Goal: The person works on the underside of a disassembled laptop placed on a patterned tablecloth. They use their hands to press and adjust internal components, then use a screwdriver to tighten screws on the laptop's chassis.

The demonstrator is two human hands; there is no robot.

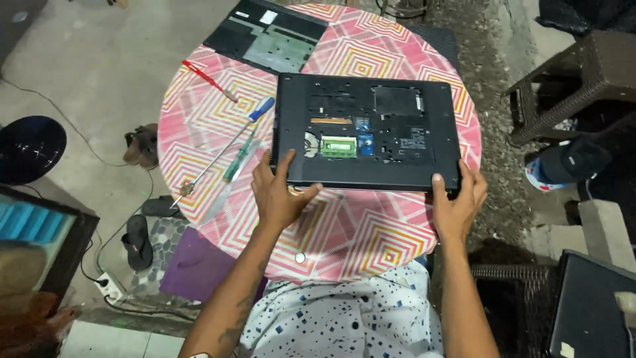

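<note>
A black laptop lies upside down on a round table with a pink and white diamond-patterned cover. Its bottom panel is off, showing a green memory board and other parts. My left hand grips the laptop's near left edge. My right hand grips its near right corner.
A detached black cover panel lies at the table's far side. A red-handled tool, a blue-handled screwdriver and a green-handled tool lie left of the laptop. A dark wicker stool stands right. Sandals, a power strip and a dark bowl sit on the floor left.
</note>
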